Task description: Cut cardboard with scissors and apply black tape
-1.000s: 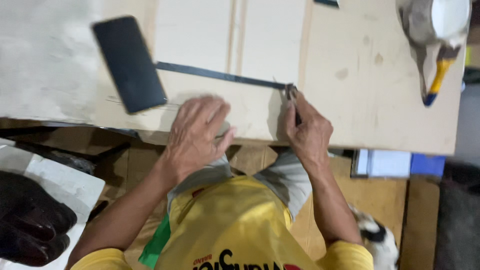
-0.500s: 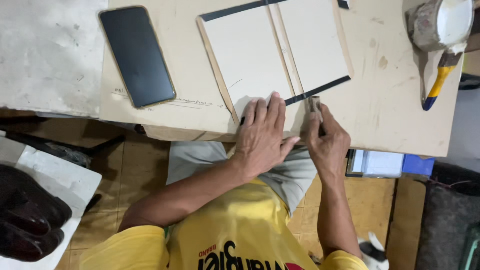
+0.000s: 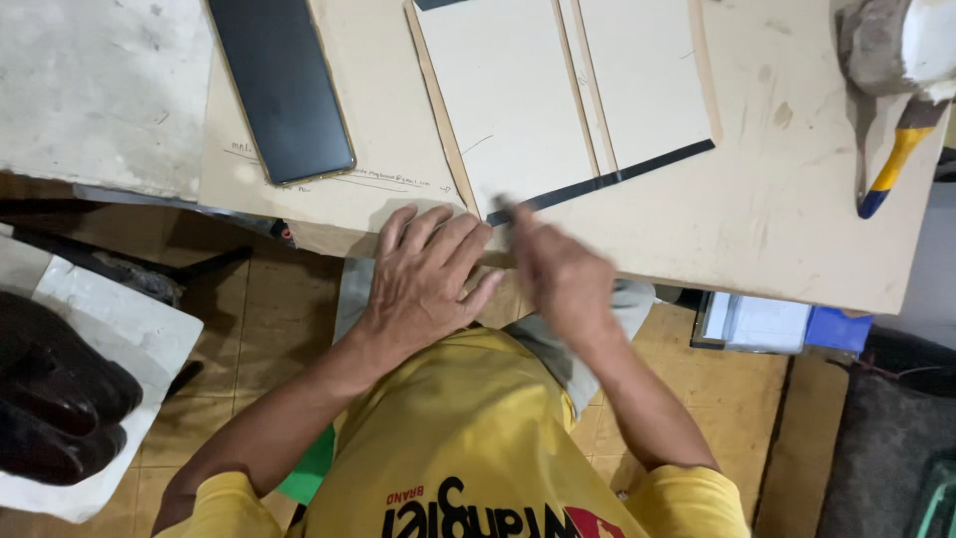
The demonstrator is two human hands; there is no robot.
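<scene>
My left hand (image 3: 423, 274) lies flat, fingers spread, on the near edge of a tan board (image 3: 777, 229). My right hand (image 3: 558, 274) is blurred just to its right, fingers closed around a small dark-tipped tool whose tip touches the near end of a thin black strip (image 3: 617, 179). The strip runs slantwise along the lower edge of two pale cut panels (image 3: 518, 100) lying on the board. I cannot tell what kind of tool it is.
A black phone (image 3: 284, 85) lies on the board at the upper left. A yellow-and-blue handled tool (image 3: 896, 149) rests at the right beside a grey-white object (image 3: 896, 40). A grey slab (image 3: 90, 90) adjoins the board's left side. Dark shoes (image 3: 50, 399) sit on a white sheet on the floor.
The view has shifted, so the board and panels sit lower and larger. My right hand has slid left along the strip to its near end and is now blurred. My left hand stays flat.
</scene>
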